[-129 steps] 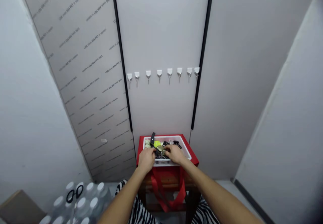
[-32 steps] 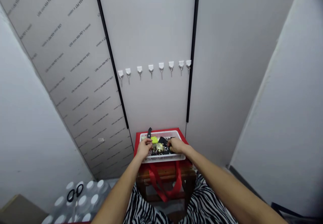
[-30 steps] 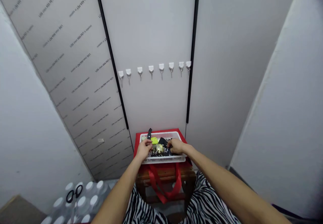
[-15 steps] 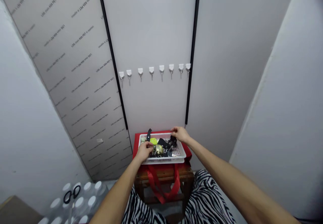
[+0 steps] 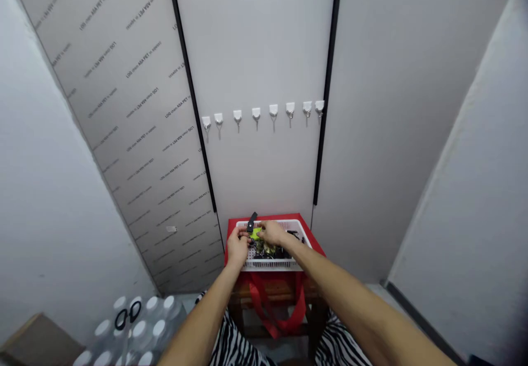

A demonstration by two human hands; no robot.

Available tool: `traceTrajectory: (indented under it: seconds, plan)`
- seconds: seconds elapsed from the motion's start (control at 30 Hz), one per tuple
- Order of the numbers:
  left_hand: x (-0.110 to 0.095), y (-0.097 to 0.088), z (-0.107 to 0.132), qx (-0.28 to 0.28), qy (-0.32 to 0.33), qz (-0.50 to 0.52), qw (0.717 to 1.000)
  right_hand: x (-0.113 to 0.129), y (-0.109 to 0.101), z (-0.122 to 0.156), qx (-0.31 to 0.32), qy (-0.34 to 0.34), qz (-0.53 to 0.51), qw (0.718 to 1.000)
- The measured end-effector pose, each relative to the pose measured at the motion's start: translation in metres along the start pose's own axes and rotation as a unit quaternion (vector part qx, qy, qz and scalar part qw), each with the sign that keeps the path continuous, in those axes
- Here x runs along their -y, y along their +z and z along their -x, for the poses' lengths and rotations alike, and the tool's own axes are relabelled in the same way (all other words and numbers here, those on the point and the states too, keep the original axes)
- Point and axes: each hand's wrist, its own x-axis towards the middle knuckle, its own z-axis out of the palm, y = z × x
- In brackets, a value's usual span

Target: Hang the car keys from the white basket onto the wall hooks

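Observation:
A white plastic basket (image 5: 270, 264) full of small dark and shiny items sits on a red cloth bag (image 5: 315, 241) over a wooden stool. Both my hands are in the basket's left half. My left hand (image 5: 237, 246) curls its fingers over the items near a black tab (image 5: 251, 222) that sticks up. My right hand (image 5: 272, 233) is closed beside a yellow-green piece (image 5: 256, 233); I cannot make out what either hand grips. A row of several white wall hooks (image 5: 256, 114) hangs bare on the wall above.
A shrink-wrapped pack of white-capped bottles (image 5: 136, 327) with a black scissors handle on top stands at the lower left, next to a brown box (image 5: 37, 347). Black vertical strips (image 5: 325, 91) frame the middle wall panel. Red bag handles (image 5: 280, 313) hang below the basket.
My right hand came back from the basket's far right corner to its left middle, beside the yellow-green piece and close to my left hand. The view shifted slightly.

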Motion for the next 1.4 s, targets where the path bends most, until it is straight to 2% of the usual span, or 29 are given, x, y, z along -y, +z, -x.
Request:
traceTrajectory:
  seconds: [0.13,0.37,0.5,0.6,0.7,0.8,0.97,1.07,1.2,1.3,1.4]
  plan:
    - [-0.001,-0.001,-0.002,0.005,0.003,0.003,1.000,0.013,0.008,-0.008,0.000,0.001,0.039,0.999]
    - [-0.006,-0.001,0.000,0.021,-0.007,-0.001,1.000,0.019,0.009,-0.009,-0.006,0.027,0.064,0.998]
    - [-0.006,-0.001,0.001,0.024,-0.006,-0.024,0.999,0.023,0.010,-0.011,-0.005,0.065,0.040,0.997]
    - [-0.006,-0.002,0.001,0.007,-0.009,-0.031,0.999,0.027,0.010,-0.017,-0.022,0.106,0.029,0.994]
    - [-0.006,-0.002,0.000,-0.024,-0.007,-0.028,0.999,0.031,0.011,-0.024,-0.040,0.134,-0.030,0.990]
    - [-0.005,-0.003,0.001,-0.052,0.005,-0.032,0.998,0.034,0.017,-0.030,-0.053,0.144,-0.156,0.976]
    - [-0.002,-0.007,0.002,-0.094,0.007,-0.041,0.995,0.032,0.023,-0.038,-0.080,0.112,-0.265,0.954]
    - [-0.002,-0.009,-0.001,-0.095,-0.003,-0.073,0.993,0.031,0.015,-0.041,-0.094,0.072,-0.326,0.938]
    - [-0.016,-0.011,-0.014,-0.084,0.001,-0.094,0.992,0.036,-0.012,-0.036,-0.103,0.027,-0.395,0.913]
    - [-0.039,-0.012,-0.027,-0.050,0.059,-0.083,0.994,0.042,-0.035,-0.028,-0.104,-0.001,-0.430,0.897]
    - [-0.063,-0.012,-0.037,-0.003,0.125,-0.074,0.989,0.051,-0.054,-0.021,-0.108,-0.033,-0.489,0.865]
